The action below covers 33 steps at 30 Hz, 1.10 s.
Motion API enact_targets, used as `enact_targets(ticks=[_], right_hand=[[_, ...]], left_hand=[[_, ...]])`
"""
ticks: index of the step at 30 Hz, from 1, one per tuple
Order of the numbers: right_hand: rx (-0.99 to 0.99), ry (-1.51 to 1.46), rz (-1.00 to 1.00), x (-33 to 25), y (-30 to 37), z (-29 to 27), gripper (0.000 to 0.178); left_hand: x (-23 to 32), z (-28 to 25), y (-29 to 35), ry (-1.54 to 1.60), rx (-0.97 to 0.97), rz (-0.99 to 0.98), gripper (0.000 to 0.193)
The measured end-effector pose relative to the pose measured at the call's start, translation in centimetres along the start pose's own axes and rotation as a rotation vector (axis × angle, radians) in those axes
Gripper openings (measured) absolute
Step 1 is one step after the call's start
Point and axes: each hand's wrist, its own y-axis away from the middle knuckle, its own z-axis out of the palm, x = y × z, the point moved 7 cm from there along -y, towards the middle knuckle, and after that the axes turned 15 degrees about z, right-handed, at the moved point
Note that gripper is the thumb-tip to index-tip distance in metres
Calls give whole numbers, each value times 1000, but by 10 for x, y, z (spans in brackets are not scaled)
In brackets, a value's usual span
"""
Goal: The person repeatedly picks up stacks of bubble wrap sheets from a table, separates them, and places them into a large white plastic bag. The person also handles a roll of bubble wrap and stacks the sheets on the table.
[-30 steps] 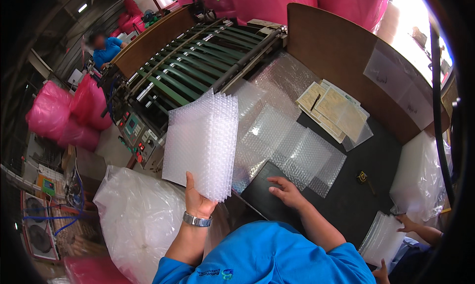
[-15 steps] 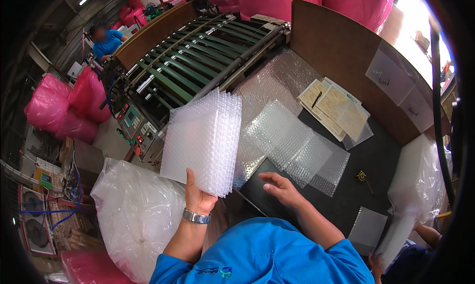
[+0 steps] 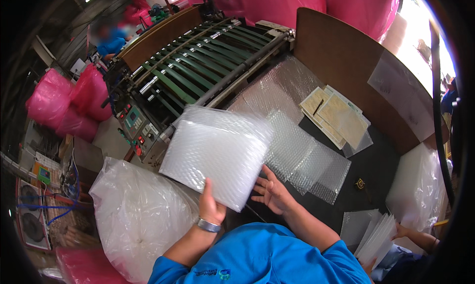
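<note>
A stack of clear bubble-wrap sheets (image 3: 213,153) is gripped along its near edge by my left hand (image 3: 213,207), thumb on top and the other fingers hidden beneath. Beside the stack's right edge is my right hand (image 3: 273,191), its fingers apart; whether a fingertip touches the sheets I cannot tell. More bubble-wrap pieces (image 3: 302,150) lie overlapping on the dark table (image 3: 346,177) beyond my right hand.
A machine with green belts (image 3: 198,61) and a control panel (image 3: 136,123) stands ahead. Papers with a pen (image 3: 341,113) and a tape measure (image 3: 360,183) lie on the table. Large plastic bag (image 3: 141,219) at left. At lower right, a co-worker's hands hold clear sheets (image 3: 378,234).
The stack has tipped flatter and shifted right, its fanned edges now closer together. My right hand has turned and come near its edge. The co-worker's sheets have fanned out over the table corner.
</note>
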Motion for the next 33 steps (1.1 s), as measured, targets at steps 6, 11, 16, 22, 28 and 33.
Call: enact_targets(ticks=[6,11,16,22,28,33], right_hand=[[16,-367,-63,17,-13,-15,71],[78,-528,-45,42,-7,-42,65],[125,-455,-197,22,13,-73,62],[560,-528,-377,33,42,-164,55],[786,-791,-674,18,128,-220,55],[848,-754,-1042,-19,196,-263,48]], left_hand=[[-37,-13,9,-300,-102,178,46],[-43,6,12,-477,-245,204,51],[-77,30,13,-678,-600,167,60],[-104,-29,16,-839,-485,-275,64],[-111,-90,8,-1059,-533,-466,49],[-118,-125,5,-1102,-496,-534,46]])
